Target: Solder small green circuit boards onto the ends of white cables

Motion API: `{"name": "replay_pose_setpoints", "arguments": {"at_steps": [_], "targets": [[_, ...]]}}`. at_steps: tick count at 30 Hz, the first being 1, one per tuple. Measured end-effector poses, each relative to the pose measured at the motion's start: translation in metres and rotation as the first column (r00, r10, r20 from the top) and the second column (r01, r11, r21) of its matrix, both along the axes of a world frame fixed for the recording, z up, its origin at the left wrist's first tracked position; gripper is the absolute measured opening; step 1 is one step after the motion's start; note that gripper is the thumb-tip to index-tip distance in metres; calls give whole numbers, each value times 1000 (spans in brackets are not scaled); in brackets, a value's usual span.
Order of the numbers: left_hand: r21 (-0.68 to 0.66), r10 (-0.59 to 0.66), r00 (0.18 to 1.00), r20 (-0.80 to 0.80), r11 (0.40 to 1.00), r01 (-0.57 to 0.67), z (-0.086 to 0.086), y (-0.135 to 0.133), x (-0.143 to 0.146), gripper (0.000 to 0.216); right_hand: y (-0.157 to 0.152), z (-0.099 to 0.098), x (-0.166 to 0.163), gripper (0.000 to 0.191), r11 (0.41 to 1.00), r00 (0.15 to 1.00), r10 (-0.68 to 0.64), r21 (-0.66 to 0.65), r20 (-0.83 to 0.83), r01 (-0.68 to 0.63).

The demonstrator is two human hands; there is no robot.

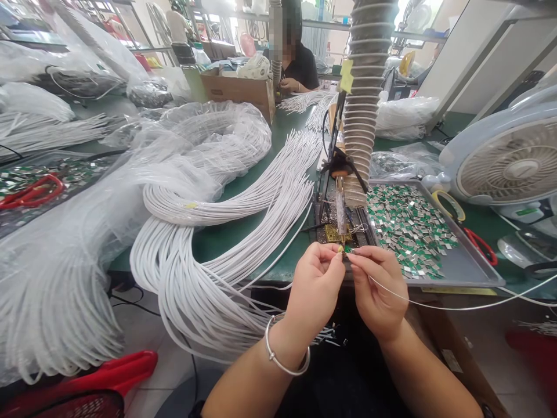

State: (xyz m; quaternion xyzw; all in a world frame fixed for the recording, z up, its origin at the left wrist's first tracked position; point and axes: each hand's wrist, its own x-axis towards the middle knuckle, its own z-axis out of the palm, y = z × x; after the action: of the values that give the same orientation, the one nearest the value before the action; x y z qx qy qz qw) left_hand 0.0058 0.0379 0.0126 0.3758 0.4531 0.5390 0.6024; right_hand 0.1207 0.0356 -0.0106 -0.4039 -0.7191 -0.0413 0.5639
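My left hand [314, 285] and my right hand [378, 287] meet fingertip to fingertip at the front edge of the green bench. Both are pinched closed. Between the fingertips sits a tiny green circuit board [347, 249]. A thin white wire [461, 306] runs out to the right from my right hand. Just behind the hands stands a small soldering jig [336, 232] with a brass plate, under a ribbed extraction hose [364, 110]. A silver bangle circles my left wrist.
A metal tray [470, 270] with several small green boards lies to the right, with red-handled scissors [478, 244] and a white fan [505, 157]. Large bundles of white cables [226, 197] cover the bench's left. A cardboard box [239, 90] and another person [298, 64] sit far back.
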Motion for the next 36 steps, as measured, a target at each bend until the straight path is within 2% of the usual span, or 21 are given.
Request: {"name": "replay_pose_setpoints", "arguments": {"at_steps": [6,10,14,17,23,25,29,36], "targets": [[-22,-33,999,-29,999,32,-3,-1,-1,15,-4,-4,4,29,997,999,34,-63,-36,-36],[21,-75,990,-123,997,78,-4,-4,-4,14,-7,-2,7,32,990,996,43,-130,-72,-53],[119,-73,970,-230,988,102,-4,-8,-7,12,-8,0,8,23,973,1000,24,-227,-19,-28],[139,-92,957,-276,981,134,-3,-10,-9,10,-8,0,9,14,959,999,33,-283,-1,-31],[145,-131,886,-446,965,216,-1,-12,-16,14,-7,-2,9,16,988,999,-2,-155,39,8],[137,-164,881,-443,959,247,-1,-12,-17,14,-6,-1,9,18,992,998,3,-126,56,4],[98,-217,902,-373,958,271,0,-11,-16,8,-7,-2,7,24,988,998,46,-150,44,-39],[100,-134,931,-338,979,177,-1,-6,-13,10,-14,-18,8,36,965,986,42,-250,-160,-82]]}}
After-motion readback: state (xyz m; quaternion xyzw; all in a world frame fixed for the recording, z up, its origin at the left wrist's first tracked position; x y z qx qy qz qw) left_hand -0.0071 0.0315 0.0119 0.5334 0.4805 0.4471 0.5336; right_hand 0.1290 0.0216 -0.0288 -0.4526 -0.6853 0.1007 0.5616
